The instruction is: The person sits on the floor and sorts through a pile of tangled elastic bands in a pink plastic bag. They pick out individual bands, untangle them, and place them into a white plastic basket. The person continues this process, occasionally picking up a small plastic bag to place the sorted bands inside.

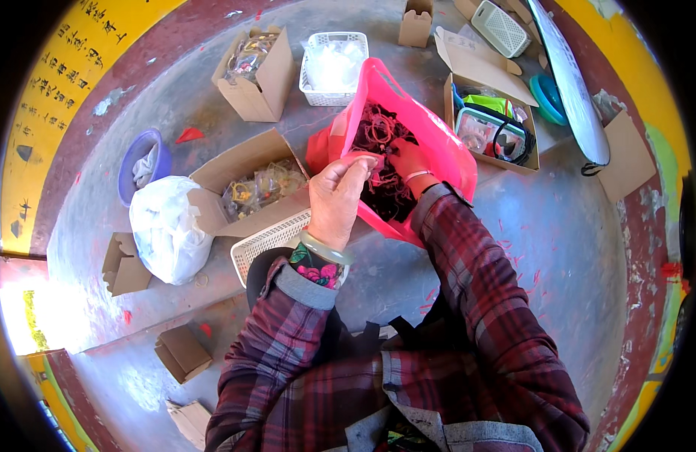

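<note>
A bright pink plastic bag [449,160] stands wide open in front of me, filled with dark red and black cord-like strands [380,197]. My left hand [337,197], with a pale bangle at the wrist, is closed in a pinch at the bag's left rim. Something pinkish shows at its fingertips; whether this is the rim or a strand, I cannot make out. Inside the bag is my right hand [410,160], a thin band around its wrist. Its fingertips are hidden among the strands, and the bag wall blocks part of the hand's surroundings.
Left of the bag lies an open carton [246,151] of small clear packets, beside a white plastic bag [167,226] and purple basin [124,177]. A white basket [273,239] sits nearer me. Beyond are another carton [267,89], a white basket [329,98] and a filled box [506,160].
</note>
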Demonstrator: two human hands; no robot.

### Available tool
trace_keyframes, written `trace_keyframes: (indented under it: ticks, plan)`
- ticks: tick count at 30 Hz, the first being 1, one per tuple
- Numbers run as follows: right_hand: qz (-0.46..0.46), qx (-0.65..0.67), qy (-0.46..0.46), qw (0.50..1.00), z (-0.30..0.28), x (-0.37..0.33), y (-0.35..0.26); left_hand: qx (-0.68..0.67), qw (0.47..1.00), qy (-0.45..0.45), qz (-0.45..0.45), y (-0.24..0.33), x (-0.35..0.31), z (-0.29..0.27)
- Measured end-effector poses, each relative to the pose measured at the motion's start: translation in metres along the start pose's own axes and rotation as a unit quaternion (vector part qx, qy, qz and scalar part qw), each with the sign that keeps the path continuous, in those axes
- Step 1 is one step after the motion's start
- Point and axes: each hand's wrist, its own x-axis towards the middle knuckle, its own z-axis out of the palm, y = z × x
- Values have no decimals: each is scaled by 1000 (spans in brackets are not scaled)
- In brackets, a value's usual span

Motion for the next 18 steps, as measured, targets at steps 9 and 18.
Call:
trace_keyframes:
  ticks: [9,18]
  plan:
    - [-55,292,-26,954,-33,-3,-8,2,1000,-9,14,2,1,-2]
    - [-26,241,-25,970,-26,-5,15,-31,999,6,19,1,1,-3]
